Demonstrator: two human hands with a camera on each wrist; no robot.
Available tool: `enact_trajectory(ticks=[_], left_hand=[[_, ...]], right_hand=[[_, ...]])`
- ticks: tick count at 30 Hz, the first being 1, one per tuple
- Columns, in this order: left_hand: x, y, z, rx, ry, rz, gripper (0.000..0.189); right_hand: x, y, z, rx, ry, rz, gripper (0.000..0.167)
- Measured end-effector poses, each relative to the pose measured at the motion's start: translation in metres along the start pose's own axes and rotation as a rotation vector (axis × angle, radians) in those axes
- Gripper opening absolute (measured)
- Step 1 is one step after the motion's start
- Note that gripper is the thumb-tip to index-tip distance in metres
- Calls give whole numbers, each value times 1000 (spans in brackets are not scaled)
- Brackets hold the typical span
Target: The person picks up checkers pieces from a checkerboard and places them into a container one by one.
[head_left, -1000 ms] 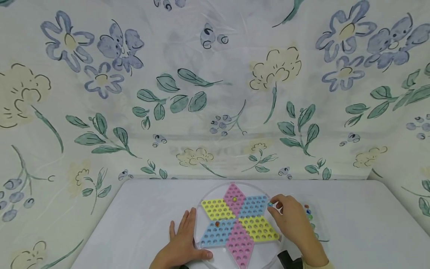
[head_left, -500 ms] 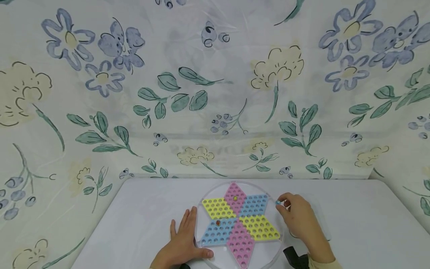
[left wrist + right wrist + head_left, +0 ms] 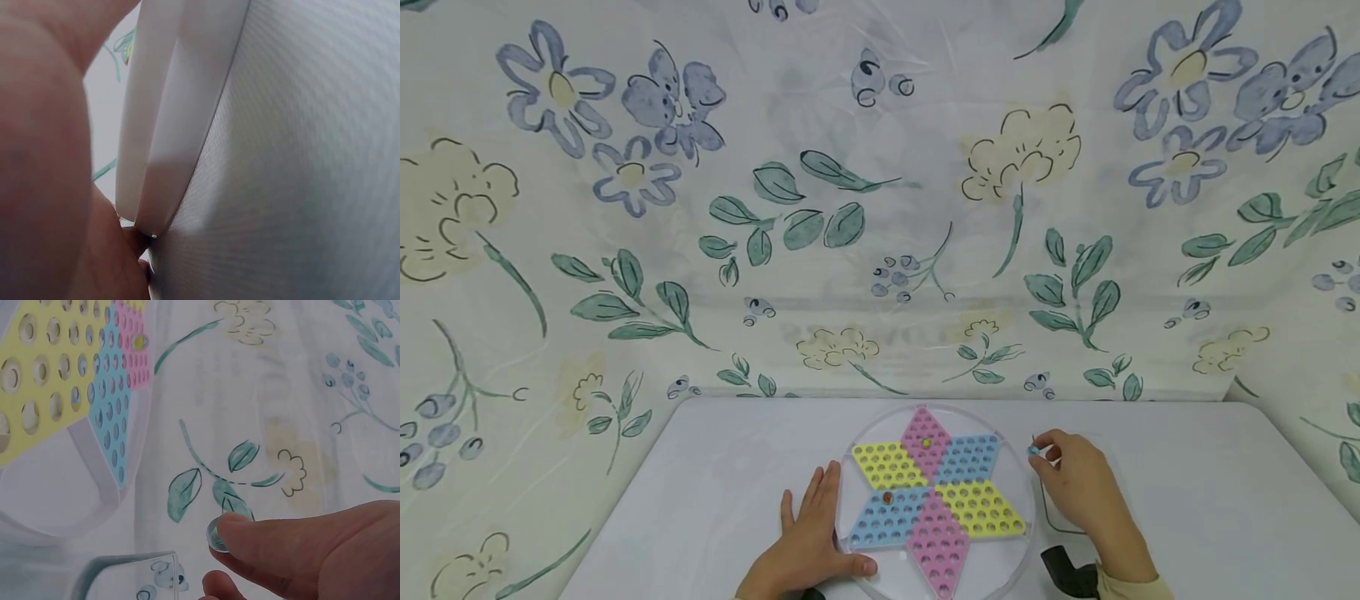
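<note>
A glass marble (image 3: 216, 536), clear with a bluish-green tint, is pinched between thumb and fingers of my right hand (image 3: 1086, 483). That hand is just right of the round white Chinese checkers board (image 3: 867, 575), apart from it. The board carries a six-pointed star of pink, yellow and blue holes. A yellow marble (image 3: 927, 443) sits in the far pink point, and a reddish-brown marble (image 3: 887, 497) in the left blue one. My left hand (image 3: 805, 533) lies with fingers extended along the board's left side, its thumb at the near-left rim. In the left wrist view the board's rim (image 3: 181, 119) stands close to the palm.
A clear container (image 3: 125, 559) is under and beside my right hand; its contents are hidden in the head view. The white table (image 3: 700, 467) runs back to a floral cloth backdrop (image 3: 880, 250). A black wrist device (image 3: 1071, 575) is at my right wrist.
My right hand has moved right, away from the board, with the marble still pinched. Marbles seen beside it a second ago are now hidden behind it. The left hand stays in place.
</note>
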State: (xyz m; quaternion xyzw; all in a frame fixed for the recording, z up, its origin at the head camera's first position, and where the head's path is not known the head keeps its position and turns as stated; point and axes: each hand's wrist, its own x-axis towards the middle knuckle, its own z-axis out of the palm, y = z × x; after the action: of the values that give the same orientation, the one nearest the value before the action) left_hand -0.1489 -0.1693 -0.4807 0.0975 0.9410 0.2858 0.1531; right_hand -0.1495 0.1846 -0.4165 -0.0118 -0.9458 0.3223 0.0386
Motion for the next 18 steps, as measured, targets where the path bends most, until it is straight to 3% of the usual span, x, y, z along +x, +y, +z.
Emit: enact_trajectory(ticks=[18], left_hand=[[-2,1,-2,-21,-9,11,147]], right_hand=[[3,6,-3,-39,-24,66,23]])
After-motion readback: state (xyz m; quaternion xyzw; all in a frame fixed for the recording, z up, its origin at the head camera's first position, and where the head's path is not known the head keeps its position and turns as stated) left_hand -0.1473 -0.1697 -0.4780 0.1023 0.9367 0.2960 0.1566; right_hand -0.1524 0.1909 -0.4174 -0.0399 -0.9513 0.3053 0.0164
